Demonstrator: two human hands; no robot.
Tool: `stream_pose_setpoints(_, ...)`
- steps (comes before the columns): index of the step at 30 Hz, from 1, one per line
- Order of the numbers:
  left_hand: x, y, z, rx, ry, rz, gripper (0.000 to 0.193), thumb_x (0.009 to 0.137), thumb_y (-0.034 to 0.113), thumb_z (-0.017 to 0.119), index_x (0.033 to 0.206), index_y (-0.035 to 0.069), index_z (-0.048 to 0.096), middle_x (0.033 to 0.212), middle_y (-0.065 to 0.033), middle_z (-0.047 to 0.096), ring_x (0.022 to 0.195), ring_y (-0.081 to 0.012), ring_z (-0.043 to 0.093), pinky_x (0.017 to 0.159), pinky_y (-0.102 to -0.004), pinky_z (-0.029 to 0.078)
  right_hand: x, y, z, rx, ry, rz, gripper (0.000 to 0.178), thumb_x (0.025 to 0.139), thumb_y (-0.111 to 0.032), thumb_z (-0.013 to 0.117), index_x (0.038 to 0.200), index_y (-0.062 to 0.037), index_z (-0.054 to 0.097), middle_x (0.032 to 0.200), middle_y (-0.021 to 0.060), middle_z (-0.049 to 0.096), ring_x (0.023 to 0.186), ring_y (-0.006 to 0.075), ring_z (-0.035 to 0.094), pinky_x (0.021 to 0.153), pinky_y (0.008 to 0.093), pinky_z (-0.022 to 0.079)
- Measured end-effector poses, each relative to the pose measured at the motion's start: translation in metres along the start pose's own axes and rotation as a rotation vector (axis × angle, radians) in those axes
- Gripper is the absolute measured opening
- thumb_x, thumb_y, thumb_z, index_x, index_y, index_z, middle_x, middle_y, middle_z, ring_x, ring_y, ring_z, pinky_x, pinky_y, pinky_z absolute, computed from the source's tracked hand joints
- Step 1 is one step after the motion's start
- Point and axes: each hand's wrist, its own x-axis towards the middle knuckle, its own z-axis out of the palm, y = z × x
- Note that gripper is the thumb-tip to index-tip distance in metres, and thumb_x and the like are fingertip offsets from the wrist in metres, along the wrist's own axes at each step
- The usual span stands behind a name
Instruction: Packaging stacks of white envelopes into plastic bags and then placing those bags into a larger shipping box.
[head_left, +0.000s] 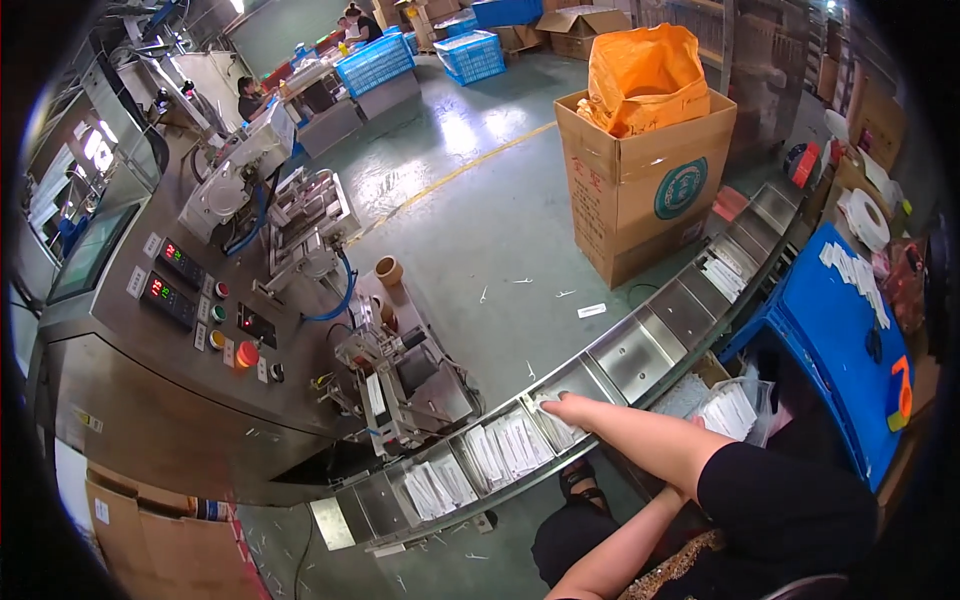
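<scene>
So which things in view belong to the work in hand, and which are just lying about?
Seems part of the work: right hand, metal conveyor, white packets in its compartments, bagged packets beside it.

Seems just lying about: white strip on the floor, brown tube, orange object.

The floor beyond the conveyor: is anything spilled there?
Yes: small white sticks and one flat white packet lie scattered on the floor, seemingly dropped, since similar-looking packets sit in the conveyor.

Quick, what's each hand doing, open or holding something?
Left hand: mostly hidden behind the right forearm; can't tell.
Right hand: at white packets on the conveyor; grip unclear.
</scene>
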Motion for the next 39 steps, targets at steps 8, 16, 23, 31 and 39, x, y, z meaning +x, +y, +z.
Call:
stream_pose_setpoints(8,-0.010,0.029,-0.010,0.429,0.006,0.140,0.068,0.093,0.035,0.035,0.141,0.001,0.002,0.146,-0.0232,0.006,0.136,-0.0324,0.007,0.111,-0.0377,0.005,-0.023,-0.016,0.005,0.387,0.050,0.056,0.083,0.076,-0.040,0.065,0.128,0.0138,0.030,0.123,0.0285,0.045,0.111,0.0318,0.050,0.088,0.0375,0.044)
stream_pose_setpoints(16,-0.011,0.044,-0.010,0.527,-0.029,0.200,0.071,0.092,0.037,0.038,0.141,0.001,0.001,0.147,-0.0215,0.002,0.137,-0.0310,0.002,0.111,-0.0377,0.002,-0.034,-0.023,0.021,0.080,0.028,-0.159,0.094,0.058,-0.035,0.080,0.124,0.0120,0.033,0.118,0.0259,0.050,0.112,0.0310,0.049,0.093,0.0345,0.040)
stream_pose_setpoints(23,-0.010,0.074,-0.015,0.487,-0.165,-0.048,0.073,0.082,0.037,0.057,0.136,0.001,0.024,0.142,-0.0204,0.023,0.131,-0.0295,0.026,0.106,-0.0367,0.021,-0.060,0.008,-0.037,0.569,-0.147,-0.460,0.069,0.065,-0.004,0.071,0.126,-0.0002,0.038,0.115,0.0132,0.053,0.105,0.0209,0.052,0.090,0.0325,0.042)
stream_pose_setpoints(31,-0.003,0.126,-0.019,0.515,-0.035,-0.338,0.069,0.074,0.011,0.048,0.137,0.000,0.021,0.139,-0.0233,0.027,0.124,-0.0368,0.035,0.098,-0.0386,0.035,-0.207,0.146,-0.197,0.353,0.068,-0.309,0.065,0.058,-0.006,0.074,0.117,-0.0034,0.046,0.101,0.0059,0.058,0.097,0.0141,0.054,0.087,0.0311,0.043)
stream_pose_setpoints(39,-0.014,0.119,-0.010,0.559,-0.027,-0.225,0.076,0.073,0.011,0.050,0.140,0.000,0.014,0.145,-0.0186,0.016,0.127,-0.0353,0.031,0.099,-0.0366,0.035,-0.173,0.258,-0.192,-0.398,0.609,0.002,0.081,0.056,-0.037,0.075,0.120,0.0010,0.043,0.116,0.0232,0.048,0.108,0.0360,0.048,0.093,0.0403,0.039)
